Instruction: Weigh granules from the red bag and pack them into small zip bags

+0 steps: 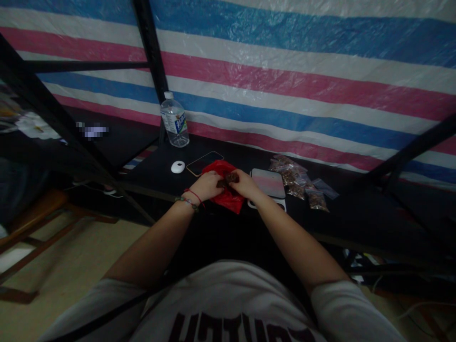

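A red plastic bag (228, 200) lies opened out at the front edge of the black shelf. Over it, my left hand (207, 185) and my right hand (245, 184) face each other with fingers curled in. Between the fingertips is a dark brown clump (232, 177) of crumbly-looking material; its exact kind is too dim to tell. Both hands appear closed on this clump. Just right of the bag sits a flat scale (270, 183), partly behind my right forearm. Beyond it lie several small zip bags (295, 178) with brown bits inside.
Behind the bag lies a phone (204, 164), with a small white rounded object (177, 166) to its left. A clear plastic bottle (174, 121) stands at the back by a black metal post (151, 52). A striped plastic sheet (285, 71) hangs behind. At lower left is a wooden stool (39, 218).
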The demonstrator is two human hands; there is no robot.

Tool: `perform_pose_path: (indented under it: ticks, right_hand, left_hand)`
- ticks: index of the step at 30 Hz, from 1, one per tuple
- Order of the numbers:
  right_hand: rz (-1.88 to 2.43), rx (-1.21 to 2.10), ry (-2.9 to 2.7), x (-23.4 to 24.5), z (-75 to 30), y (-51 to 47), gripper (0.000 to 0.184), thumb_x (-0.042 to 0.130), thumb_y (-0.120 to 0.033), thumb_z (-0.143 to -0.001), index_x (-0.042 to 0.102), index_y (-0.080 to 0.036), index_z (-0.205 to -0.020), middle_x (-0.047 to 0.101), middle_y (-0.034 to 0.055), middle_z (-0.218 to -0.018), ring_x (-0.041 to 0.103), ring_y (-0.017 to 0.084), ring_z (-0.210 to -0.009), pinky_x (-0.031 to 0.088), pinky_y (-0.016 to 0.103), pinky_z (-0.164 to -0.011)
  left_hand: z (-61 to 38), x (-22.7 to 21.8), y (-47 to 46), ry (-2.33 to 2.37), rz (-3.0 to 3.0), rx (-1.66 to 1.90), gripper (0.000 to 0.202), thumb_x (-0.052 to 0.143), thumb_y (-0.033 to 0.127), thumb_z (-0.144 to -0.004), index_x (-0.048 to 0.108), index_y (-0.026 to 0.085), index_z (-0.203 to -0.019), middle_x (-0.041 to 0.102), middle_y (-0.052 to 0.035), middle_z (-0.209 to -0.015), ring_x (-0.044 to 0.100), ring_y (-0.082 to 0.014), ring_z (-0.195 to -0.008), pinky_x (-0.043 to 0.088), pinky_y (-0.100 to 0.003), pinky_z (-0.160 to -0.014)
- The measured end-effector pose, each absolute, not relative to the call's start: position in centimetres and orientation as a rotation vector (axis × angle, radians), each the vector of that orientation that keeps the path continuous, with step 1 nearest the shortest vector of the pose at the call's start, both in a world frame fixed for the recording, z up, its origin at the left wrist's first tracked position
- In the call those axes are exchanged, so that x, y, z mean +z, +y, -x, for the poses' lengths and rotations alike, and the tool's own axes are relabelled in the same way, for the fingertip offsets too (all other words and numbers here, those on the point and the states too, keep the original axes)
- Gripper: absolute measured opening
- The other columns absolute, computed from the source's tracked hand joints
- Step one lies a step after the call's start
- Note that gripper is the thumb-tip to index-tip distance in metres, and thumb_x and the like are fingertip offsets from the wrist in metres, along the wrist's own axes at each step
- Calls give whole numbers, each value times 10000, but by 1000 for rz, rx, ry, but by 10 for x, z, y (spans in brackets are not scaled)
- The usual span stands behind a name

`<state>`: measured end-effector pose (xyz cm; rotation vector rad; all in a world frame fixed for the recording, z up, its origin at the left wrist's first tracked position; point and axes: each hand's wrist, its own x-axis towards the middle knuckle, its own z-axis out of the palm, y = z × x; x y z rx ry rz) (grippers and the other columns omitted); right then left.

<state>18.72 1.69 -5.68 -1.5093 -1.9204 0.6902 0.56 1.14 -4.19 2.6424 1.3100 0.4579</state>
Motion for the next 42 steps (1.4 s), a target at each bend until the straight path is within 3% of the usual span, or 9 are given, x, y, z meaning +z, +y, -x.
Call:
perform_pose_path:
  ticks: [13, 20, 25, 33, 42]
  right_hand:
    - [1587, 633, -1991, -58, -186, 15, 301, 626, -122, -733, 593, -173, -1027, 663, 72, -1033, 617, 192, -956, 463, 310, -838]
    - [1603, 636, -1999, -57, -186, 13, 339, 629, -119, -732, 580, -173, -1064, 659, 77, -1067, 616, 199, -980, 463, 319, -855]
    - [1586, 644, -1992, -57, -185, 13, 327, 633, -118, -729, 585, -168, -1048, 666, 73, -1048, 620, 194, -969, 465, 312, -850]
    - [1562, 635, -2010, -55, -186, 11, 325, 640, -124, -729, 594, -171, -1048, 668, 80, -1052, 621, 207, -980, 465, 327, -862]
    - [1550, 621, -2027, -56, -184, 11, 340, 662, -130, -714, 614, -175, -1048, 668, 73, -1051, 618, 205, -982, 467, 328, -874]
  left_hand:
    - [-6, -49, 19, 1439, -2565, 416, 212, 570, 204, -766, 705, 161, -923, 690, -90, -915, 630, -216, -885, 479, -322, -841]
    - [-1, -46, 16, 1368, -2523, 403, 221, 649, 307, -757, 723, 166, -911, 706, -79, -894, 641, -193, -820, 485, -284, -787]
    - [0, -44, 16, 1391, -2514, 362, 195, 613, 239, -769, 725, 178, -916, 706, -67, -891, 639, -173, -808, 480, -266, -798]
    - [-4, -47, 15, 1461, -2579, 388, 166, 631, 274, -744, 708, 154, -828, 679, -98, -854, 628, -222, -832, 491, -326, -804]
    - [-2, -44, 15, 1485, -2550, 383, 141, 592, 196, -735, 697, 151, -818, 673, -84, -856, 616, -203, -835, 482, -315, -827]
